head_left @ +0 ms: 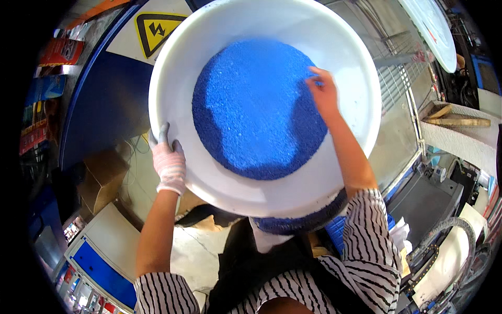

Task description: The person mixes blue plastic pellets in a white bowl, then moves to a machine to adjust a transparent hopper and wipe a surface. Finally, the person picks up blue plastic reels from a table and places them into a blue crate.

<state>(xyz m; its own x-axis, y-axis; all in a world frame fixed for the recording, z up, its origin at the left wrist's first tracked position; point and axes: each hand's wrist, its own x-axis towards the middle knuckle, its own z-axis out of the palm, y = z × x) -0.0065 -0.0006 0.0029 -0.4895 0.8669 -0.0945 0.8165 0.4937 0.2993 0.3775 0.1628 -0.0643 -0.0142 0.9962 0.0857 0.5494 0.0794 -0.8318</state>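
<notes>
A large round white tub (172, 68) fills the upper middle of the view, with blue plastic granules (251, 110) spread over its bottom. My left hand (169, 159), in a pink-and-white knit glove with grey fingertips, grips the tub's left rim. Above the right side of the granules is my bare right hand (322, 91), its fingers drawn together in a pinch. Whatever those fingertips hold, if anything, is too small to make out. My right forearm crosses the near right rim.
Below the tub, another container of dark blue granules (303, 222) partly shows. A blue cabinet with a yellow warning sign (157, 31) stands at left, near a cardboard box (103, 175). Wire mesh (395, 83) and a ribbed grey hose (460, 225) are at right.
</notes>
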